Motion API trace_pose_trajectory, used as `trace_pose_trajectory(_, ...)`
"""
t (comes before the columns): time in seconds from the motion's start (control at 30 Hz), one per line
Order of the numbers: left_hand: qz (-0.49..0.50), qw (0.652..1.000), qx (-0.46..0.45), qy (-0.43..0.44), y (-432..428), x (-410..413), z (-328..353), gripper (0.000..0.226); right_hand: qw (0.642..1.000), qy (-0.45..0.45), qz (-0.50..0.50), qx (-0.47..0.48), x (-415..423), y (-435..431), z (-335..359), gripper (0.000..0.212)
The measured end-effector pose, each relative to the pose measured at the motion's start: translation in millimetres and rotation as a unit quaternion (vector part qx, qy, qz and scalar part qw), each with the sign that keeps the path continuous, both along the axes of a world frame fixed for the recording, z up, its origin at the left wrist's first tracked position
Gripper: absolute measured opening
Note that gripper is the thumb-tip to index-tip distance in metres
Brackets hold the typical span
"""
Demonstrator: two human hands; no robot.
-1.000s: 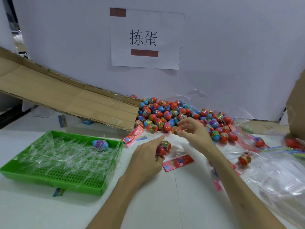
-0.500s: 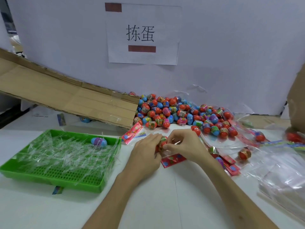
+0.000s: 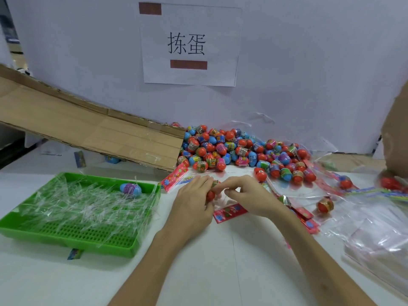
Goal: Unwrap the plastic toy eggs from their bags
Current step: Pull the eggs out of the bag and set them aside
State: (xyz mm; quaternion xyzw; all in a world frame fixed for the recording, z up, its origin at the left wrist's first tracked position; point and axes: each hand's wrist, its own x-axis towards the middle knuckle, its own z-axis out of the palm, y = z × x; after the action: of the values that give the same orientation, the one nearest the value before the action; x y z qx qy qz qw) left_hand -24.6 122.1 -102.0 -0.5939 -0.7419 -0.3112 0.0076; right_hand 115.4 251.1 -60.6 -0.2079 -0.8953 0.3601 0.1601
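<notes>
My left hand [image 3: 193, 203] grips a red toy egg [image 3: 210, 194] with a green band, just above the white table. Close to its right, my right hand [image 3: 247, 196] pinches the clear bag [image 3: 223, 198] around that egg; the bag's red header card [image 3: 230, 212] lies below on the table. A big pile of loose eggs [image 3: 234, 150], red, blue and purple, lies against the back wall. One blue-and-purple egg [image 3: 130, 189] rests in the green tray [image 3: 92, 241].
The green tray at the left holds several clear plastic strips. A cardboard flap [image 3: 88, 129] slants over the table behind it. Empty clear bags [image 3: 375, 228] and red header cards lie at the right, with a few bagged eggs [image 3: 324, 205]. A brown box [image 3: 396, 133] stands far right.
My right hand came back from the pile's edge toward my left hand, and both now meet on the bagged egg. The view has shifted slightly.
</notes>
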Motion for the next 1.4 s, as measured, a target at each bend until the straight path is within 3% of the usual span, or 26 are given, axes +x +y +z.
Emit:
trace_pose_trajectory(0.2,0.001,1.0,0.012,-0.029,0.0,-1.3,-0.1,0.061,0.996,-0.069,0.026,-0.051,2.0,3.8,3.7,0.049)
trace_pose_trajectory(0.33,0.017,0.995,0.036,-0.089,-1.8,-4.6,-1.3,0.07,0.996,-0.079,0.032,-0.028,-0.8,0.0,0.2,0.052)
trace_pose_trajectory(0.47,0.002,0.994,0.045,-0.096,-3.4,-7.3,1.4,0.063,0.991,-0.127,0.039,0.027,-6.8,-0.5,-1.1,0.052)
trace_pose_trajectory(0.53,0.0,0.997,0.044,-0.07,-3.7,-5.9,2.6,0.05,0.994,-0.101,0.002,0.036,-11.2,3.6,2.0,0.049)
trace_pose_trajectory(0.67,0.016,0.998,0.039,-0.052,-2.4,-4.9,2.7,0.041,0.978,0.07,-0.188,0.058,-29.4,24.5,10.0,0.036)
trace_pose_trajectory(0.73,0.021,0.998,0.037,-0.048,-2.2,-5.3,2.0,0.042,0.972,0.059,-0.212,0.083,-45.3,38.2,8.2,0.032)
trace_pose_trajectory(0.83,0.034,0.998,0.034,-0.033,-3.3,-5.5,0.9,0.045,0.976,-0.028,-0.186,0.108,-67.7,51.2,-4.3,0.033)
trace_pose_trajectory(0.97,0.038,0.998,0.031,-0.037,-3.1,-6.3,-0.9,0.048,0.968,-0.006,-0.224,0.112,-76.9,54.7,-11.2,0.024)
trace_pose_trajectory(1.1,0.045,0.997,0.031,-0.048,-2.7,-6.2,-1.1,0.055,0.97,0.096,-0.225,0.004,-52.9,50.7,-1.4,0.028)
trace_pose_trajectory(1.2,0.046,0.996,0.035,-0.062,-2.6,-6.1,-0.6,0.061,0.973,0.141,-0.165,-0.079,-22.2,40.6,8.3,0.023)
trace_pose_trajectory(1.3,0.055,0.996,0.032,-0.069,-2.9,-5.5,-0.2,0.064,0.982,0.097,-0.094,-0.133,2.3,29.8,9.4,0.021)
trace_pose_trajectory(1.4,0.063,0.994,0.03,-0.081,-4.2,-4.8,0.5,0.064,0.99,0.037,-0.063,-0.117,5.3,20.0,2.6,0.015)
